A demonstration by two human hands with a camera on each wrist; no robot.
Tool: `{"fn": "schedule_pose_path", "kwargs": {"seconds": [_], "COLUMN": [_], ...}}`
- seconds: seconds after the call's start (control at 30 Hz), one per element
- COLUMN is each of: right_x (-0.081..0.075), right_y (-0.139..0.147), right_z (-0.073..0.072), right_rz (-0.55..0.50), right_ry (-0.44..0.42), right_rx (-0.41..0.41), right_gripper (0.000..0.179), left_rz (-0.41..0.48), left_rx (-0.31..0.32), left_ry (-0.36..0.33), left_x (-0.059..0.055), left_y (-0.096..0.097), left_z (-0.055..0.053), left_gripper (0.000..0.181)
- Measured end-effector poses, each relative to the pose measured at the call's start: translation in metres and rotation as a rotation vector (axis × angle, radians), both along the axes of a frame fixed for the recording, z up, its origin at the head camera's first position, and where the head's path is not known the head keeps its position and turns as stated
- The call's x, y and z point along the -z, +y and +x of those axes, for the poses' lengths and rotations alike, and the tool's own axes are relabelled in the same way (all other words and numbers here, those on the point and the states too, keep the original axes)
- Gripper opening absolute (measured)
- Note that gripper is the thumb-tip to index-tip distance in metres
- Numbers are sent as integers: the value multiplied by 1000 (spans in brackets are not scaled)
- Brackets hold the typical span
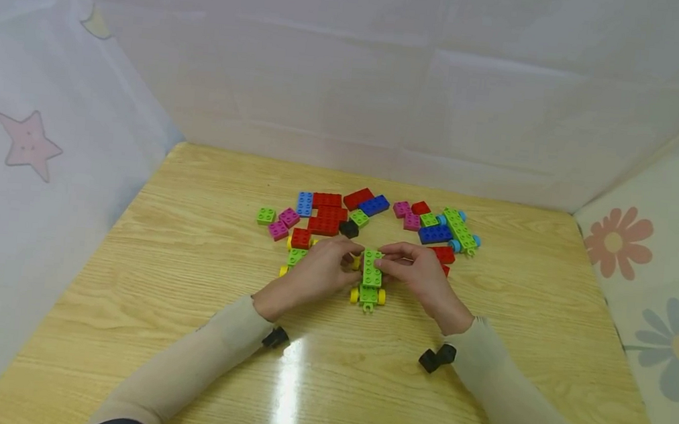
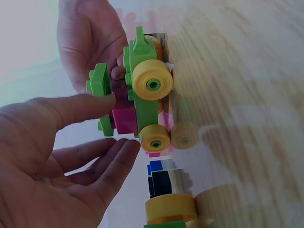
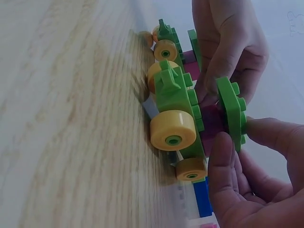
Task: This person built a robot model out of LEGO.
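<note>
Between both hands stands a toy car: a green wheeled base [image 1: 368, 295] with yellow wheels, a magenta brick [image 2: 124, 111] on it, and a studded light-green brick [image 1: 373, 267] on top. In the left wrist view the green brick tilts slightly against the magenta one. My right hand [image 1: 424, 280] pinches the green brick, its thumb low at the side and a finger on the studded face. From the other side my left hand [image 1: 325, 265] holds the car, thumb at the magenta and green bricks, fingertips near a yellow wheel [image 2: 155, 138].
Left of the hands is another yellow-wheeled green base [image 1: 296, 257] with a red brick [image 1: 301, 238]. A green base with blue wheels [image 1: 460, 231] stands at the right. Behind lie red bricks [image 1: 328, 221], blue bricks [image 1: 436, 234], magenta bricks [image 1: 279, 230] and a black piece [image 1: 349, 229].
</note>
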State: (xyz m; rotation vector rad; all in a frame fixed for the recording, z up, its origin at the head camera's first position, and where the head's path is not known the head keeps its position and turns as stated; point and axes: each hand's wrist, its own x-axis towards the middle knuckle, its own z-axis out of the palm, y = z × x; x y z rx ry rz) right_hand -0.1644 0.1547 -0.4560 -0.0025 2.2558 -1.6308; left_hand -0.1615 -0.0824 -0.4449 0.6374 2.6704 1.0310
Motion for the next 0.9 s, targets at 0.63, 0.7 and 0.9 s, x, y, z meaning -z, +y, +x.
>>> {"fn": "schedule_pose_path", "kwargs": {"seconds": [0.63, 0.7, 0.9], "right_x": [-5, -5, -4], "right_y": [-1, 0, 2], "right_z": [-3, -2, -1], "right_rz": [141, 147, 105], "right_ry": [89, 96, 84], "right_rx": [-96, -106, -144], "right_gripper": [35, 35, 38], "left_rz": [28, 29, 27], "left_rx": [30, 32, -1], "left_ry": [-94, -96, -94], "left_x": [-5, -4, -2], "left_y": [-9, -8, -6], "left_z": [7, 7, 10], "left_gripper": [75, 76, 76]}}
